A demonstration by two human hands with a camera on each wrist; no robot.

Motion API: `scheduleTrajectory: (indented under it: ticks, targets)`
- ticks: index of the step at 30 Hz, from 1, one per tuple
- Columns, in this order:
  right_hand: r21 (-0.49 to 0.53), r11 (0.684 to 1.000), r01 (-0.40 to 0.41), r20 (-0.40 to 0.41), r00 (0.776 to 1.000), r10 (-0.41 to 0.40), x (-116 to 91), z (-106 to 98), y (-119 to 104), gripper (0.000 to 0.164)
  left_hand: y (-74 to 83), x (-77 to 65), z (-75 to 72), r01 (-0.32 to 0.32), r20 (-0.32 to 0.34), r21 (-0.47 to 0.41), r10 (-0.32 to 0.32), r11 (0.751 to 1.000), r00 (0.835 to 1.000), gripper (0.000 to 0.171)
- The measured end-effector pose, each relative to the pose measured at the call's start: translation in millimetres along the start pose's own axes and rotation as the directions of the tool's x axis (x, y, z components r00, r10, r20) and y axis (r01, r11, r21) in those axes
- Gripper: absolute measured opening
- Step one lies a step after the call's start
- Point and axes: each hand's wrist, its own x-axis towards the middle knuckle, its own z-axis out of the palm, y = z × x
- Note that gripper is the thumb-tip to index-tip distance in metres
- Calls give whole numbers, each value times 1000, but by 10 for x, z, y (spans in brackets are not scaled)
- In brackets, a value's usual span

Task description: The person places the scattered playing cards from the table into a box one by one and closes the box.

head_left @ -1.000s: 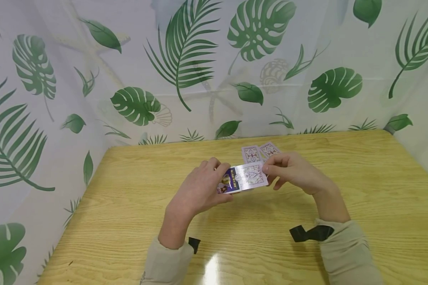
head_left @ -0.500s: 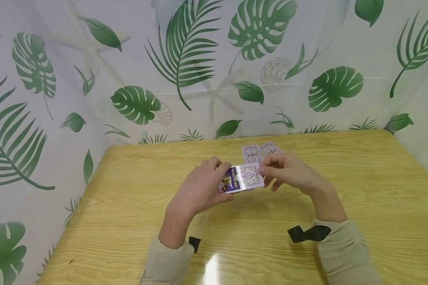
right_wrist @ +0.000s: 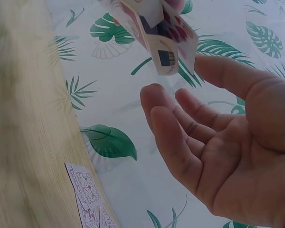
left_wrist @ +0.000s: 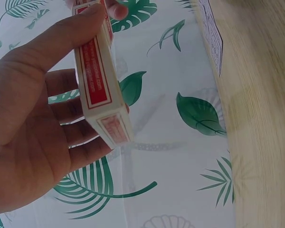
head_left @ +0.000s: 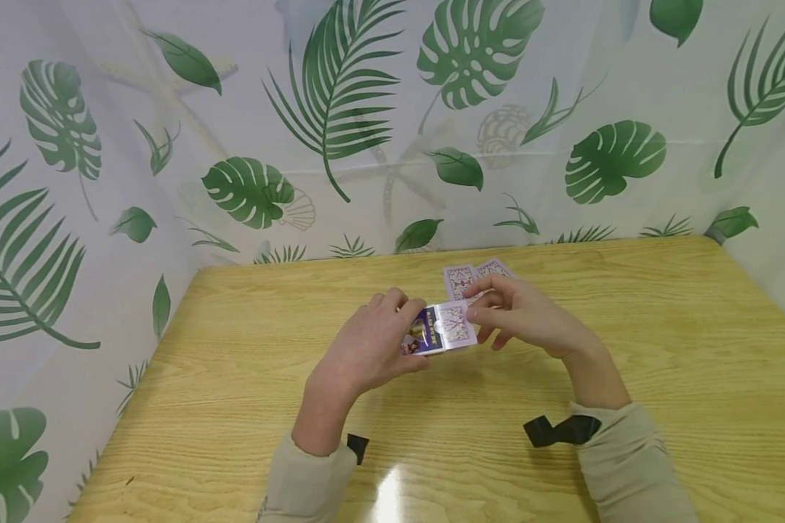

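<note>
My left hand point(head_left: 369, 341) grips a playing card box point(head_left: 424, 330), fingers over the top and thumb along the near side. The box's red and white side point(left_wrist: 96, 76) shows in the left wrist view. A playing card point(head_left: 456, 325) with a patterned back sticks partway out of the box's right end. Its face with red pips point(right_wrist: 180, 35) shows in the right wrist view, beside the box's end flap point(right_wrist: 167, 59). My right hand point(head_left: 530, 316) has its thumb at the card's outer edge, while its other fingers are loosely bent, apart from the card.
Face-down playing cards point(head_left: 459, 280) lie near the back of the wooden table point(head_left: 268, 407), behind my right hand. A leaf-printed cloth point(head_left: 379, 131) hangs along the table's back and left edges. Black straps point(head_left: 562, 431) are at both sleeves.
The card has slid leftward, farther into the box, and less of it shows. My right hand has moved left with it and its index finger has straightened. My left hand stays in place.
</note>
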Motion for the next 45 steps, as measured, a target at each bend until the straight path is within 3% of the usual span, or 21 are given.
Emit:
scheduleTrajectory:
  ticks: [6, 27, 37, 45]
  targets:
    - [-17, 1000, 6, 2, 1000, -6, 18, 37, -11, 44, 11, 1, 6, -7, 2, 7, 7, 1000, 1000, 71]
    - [-57, 998, 15, 17, 1000, -14, 74, 177, -5, 38, 20, 1, 22, -36, -10, 30, 36, 999, 999, 70]
    - [32, 999, 29, 74, 997, -32, 109, 236, -1, 36, 4, -5, 12, -66, -32, 29, 67, 997, 997, 67]
    - [66, 997, 44, 66, 997, -48, 125, 258, 1, 35, 7, -8, -9, -66, -33, 24, 67, 998, 997, 67]
